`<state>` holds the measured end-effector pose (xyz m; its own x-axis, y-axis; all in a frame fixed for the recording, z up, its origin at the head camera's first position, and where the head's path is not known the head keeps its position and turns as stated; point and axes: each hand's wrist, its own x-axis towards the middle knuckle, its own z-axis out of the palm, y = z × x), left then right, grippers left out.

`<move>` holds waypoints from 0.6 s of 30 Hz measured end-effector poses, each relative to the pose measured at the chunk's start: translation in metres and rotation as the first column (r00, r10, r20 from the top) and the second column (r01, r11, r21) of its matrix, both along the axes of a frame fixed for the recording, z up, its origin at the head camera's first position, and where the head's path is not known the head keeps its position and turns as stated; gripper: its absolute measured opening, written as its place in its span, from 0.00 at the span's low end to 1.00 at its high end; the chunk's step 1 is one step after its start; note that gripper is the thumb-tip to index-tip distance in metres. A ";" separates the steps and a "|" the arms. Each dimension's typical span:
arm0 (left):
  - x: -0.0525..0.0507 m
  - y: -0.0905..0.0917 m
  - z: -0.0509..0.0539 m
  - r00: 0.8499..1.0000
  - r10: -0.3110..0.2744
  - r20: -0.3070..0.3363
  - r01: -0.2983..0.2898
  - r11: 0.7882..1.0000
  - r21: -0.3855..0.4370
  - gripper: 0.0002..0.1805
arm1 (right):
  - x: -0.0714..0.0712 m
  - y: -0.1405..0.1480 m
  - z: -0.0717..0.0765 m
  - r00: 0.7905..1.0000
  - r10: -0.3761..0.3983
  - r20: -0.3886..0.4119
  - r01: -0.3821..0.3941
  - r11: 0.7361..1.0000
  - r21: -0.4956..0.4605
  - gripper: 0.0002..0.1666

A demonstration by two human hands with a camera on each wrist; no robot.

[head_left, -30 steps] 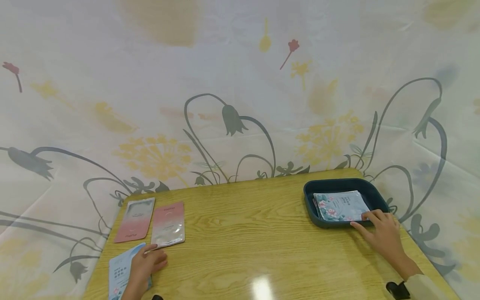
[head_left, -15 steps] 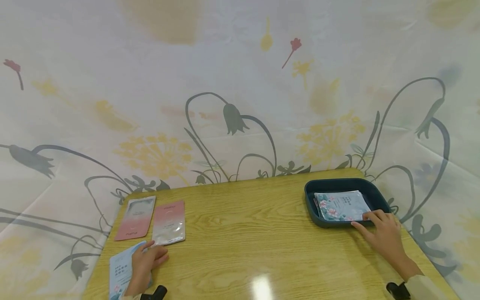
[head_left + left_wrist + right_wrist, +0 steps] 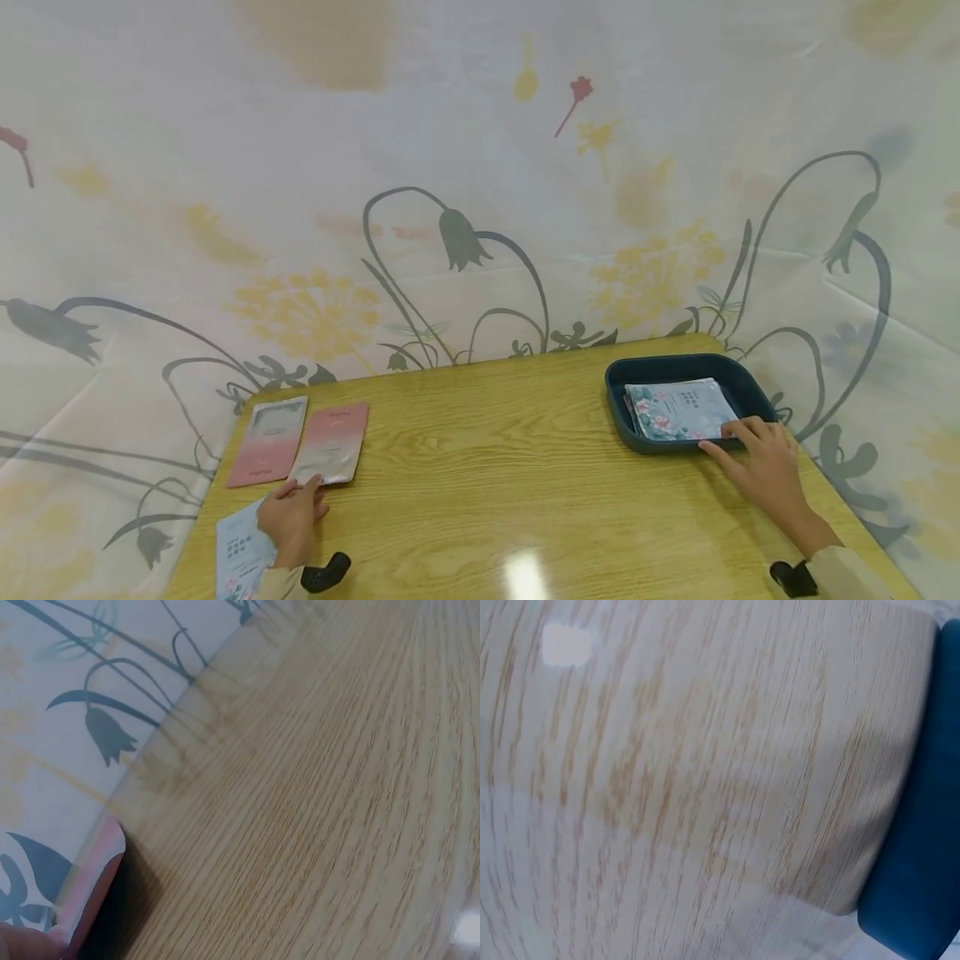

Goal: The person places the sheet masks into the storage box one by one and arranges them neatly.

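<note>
Pink-and-silver packet point(image 3: 328, 442) is pinched at its near end by the left hand point(image 3: 288, 518), fingers drawn narrow on it. From where I stand, its long axis runs away from those fingertips, leaning a little to the right; the left wrist view shows an edge standing off the tabletop point(image 3: 480, 467) with shadow beneath. Just beyond the hand and to its left lies a second pink packet point(image 3: 267, 446), flat, close beside the first. A pale blue packet point(image 3: 238, 542) lies to the hand's near left, partly hidden under the wrist. Well apart, far to the right of the held packet, the right hand point(image 3: 767, 467) grips the near rim of a dark tray point(image 3: 738, 385), where a floral packet point(image 3: 678, 410) lies uppermost. Clearly the left hand is nearer.
</note>
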<state>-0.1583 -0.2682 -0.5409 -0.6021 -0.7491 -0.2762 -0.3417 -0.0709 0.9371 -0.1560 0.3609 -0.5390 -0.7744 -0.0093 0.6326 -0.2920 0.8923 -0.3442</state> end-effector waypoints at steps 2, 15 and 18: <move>-0.001 0.002 -0.001 0.999 0.037 -0.015 -0.037 0.999 0.010 0.31 | -0.001 0.000 0.001 1.000 -0.001 0.003 0.001 1.000 0.001 0.20; -0.013 0.009 0.000 1.000 -0.001 -0.018 0.001 1.000 -0.013 0.41 | -0.001 -0.002 0.000 1.000 0.005 0.003 -0.005 1.000 -0.002 0.20; -0.014 0.008 -0.001 0.999 -0.032 -0.044 0.032 0.999 -0.016 0.40 | 0.000 -0.002 0.000 1.000 0.003 0.009 -0.003 1.000 -0.011 0.20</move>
<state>-0.1725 -0.2604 -0.5417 -0.6373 -0.7330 -0.2378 -0.3019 -0.0464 0.9522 -0.1560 0.3593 -0.5388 -0.7801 -0.0051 0.6257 -0.2916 0.8877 -0.3563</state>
